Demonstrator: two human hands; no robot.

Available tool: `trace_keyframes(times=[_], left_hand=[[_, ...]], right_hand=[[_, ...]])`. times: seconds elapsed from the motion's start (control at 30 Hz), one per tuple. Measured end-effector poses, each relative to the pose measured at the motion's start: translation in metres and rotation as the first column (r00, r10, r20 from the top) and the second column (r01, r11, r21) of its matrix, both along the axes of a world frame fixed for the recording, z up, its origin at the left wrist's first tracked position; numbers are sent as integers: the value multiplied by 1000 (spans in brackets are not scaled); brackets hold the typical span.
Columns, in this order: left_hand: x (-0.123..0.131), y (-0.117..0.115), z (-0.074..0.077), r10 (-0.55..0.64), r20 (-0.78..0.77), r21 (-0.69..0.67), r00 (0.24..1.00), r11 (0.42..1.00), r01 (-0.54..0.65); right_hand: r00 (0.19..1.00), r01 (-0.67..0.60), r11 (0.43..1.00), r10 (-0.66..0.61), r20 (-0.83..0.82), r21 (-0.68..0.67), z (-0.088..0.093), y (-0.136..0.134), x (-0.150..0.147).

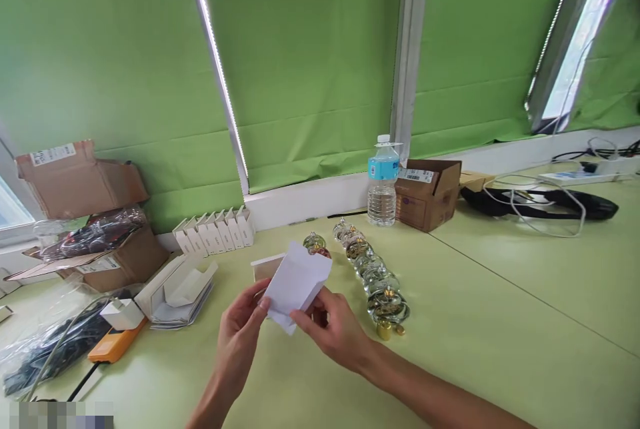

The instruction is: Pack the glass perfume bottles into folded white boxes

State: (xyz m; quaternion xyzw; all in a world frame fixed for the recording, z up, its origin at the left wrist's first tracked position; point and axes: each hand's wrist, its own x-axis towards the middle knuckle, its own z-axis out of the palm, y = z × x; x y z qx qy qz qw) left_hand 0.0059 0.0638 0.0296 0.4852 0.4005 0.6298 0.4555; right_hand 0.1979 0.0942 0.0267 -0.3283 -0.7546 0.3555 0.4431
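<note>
Between my two hands is a small white paper box (299, 279), partly folded, with flaps sticking out at its top and bottom. My left hand (243, 322) pinches its left edge, thumb in front. On the lower right side, the fingers of my right hand (333, 326) are closed on it, some of them hidden behind. Just behind my left hand stands another small white box (267, 268), partly covered. Beyond the held box sit two glass ornaments (315, 241) with gold-coloured parts. A row of similar round glass ornaments (374, 272) runs along the table to the right.
Several white boxes (215, 232) stand lined up near the wall. A stack of flat white card (183, 302) lies left, by an orange power strip (117, 342) and cardboard boxes (83, 182). A water bottle (383, 189) and brown carton (427, 199) stand at the back.
</note>
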Motion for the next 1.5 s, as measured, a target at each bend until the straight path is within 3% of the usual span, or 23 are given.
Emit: trace_keyframes(times=[0.13, 0.3, 0.63, 0.73, 0.9, 1.07, 1.27, 1.5], left_hand=[[-3, 3, -1, 34, -143, 12, 989, 999, -33], [-12, 6, 2, -58, -301, -17, 952, 998, 56], [-27, 8, 13, -225, -616, -99, 755, 973, 210], [-29, 8, 15, -286, -649, -153, 705, 957, 247], [-28, 6, 15, -255, -703, -155, 664, 966, 206], [-26, 5, 11, -212, -722, -134, 658, 977, 167], [-27, 6, 8, -169, -721, -109, 672, 985, 131], [-19, 5, 4, -173, -602, -114, 779, 985, 131]], right_hand=[[998, -53, 999, 53, 32, 3, 7, 8, 12], [997, -50, 998, 48, 67, 26, 12, 19, 23], [951, -147, 971, 85, 299, 191, 19, 30, 39], [928, -173, 973, 110, 357, 150, 17, 33, 40], [903, -212, 975, 168, 394, 70, 15, 34, 39], [921, -209, 978, 193, 339, 12, 15, 33, 40], [912, -243, 968, 204, 355, 66, 14, 33, 38], [905, -162, 986, 131, 405, 44, 5, 32, 31]])
